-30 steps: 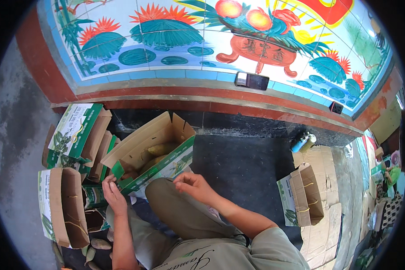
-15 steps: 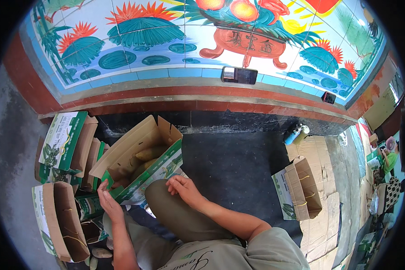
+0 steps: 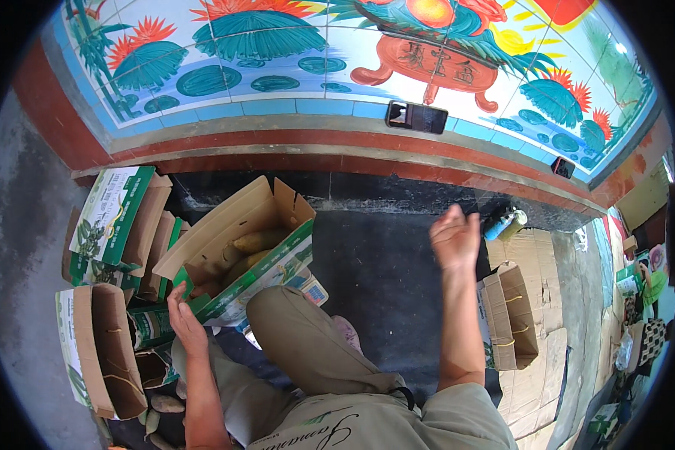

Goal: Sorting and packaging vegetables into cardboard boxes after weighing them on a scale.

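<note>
Since half a second ago, my right hand (image 3: 454,238) has lifted off my knee and swung out to the right, above the dark floor mat (image 3: 386,277); its fingers are loosely spread, palm turned away, gripping nothing. My left hand (image 3: 183,313) has stayed low, and its fingers are curled over the near rim of the open brown cardboard box with green-and-white printed sides (image 3: 236,240), thumb on the outside, as I judge it to keep the box tipped toward me. That box sits just ahead of my left knee, leaning with its flaps folded back, and inside I see a few yellowish oblong tubers (image 3: 259,241) lying along the bottom.

Further out on the left lie more boxes of the same print: a flattened stack (image 3: 112,217) and one empty carton on its side (image 3: 101,352). On the right, near my right forearm, stands a small open carton (image 3: 511,315), apparently empty. A dark phone (image 3: 416,117) rests on the tiled ledge.
</note>
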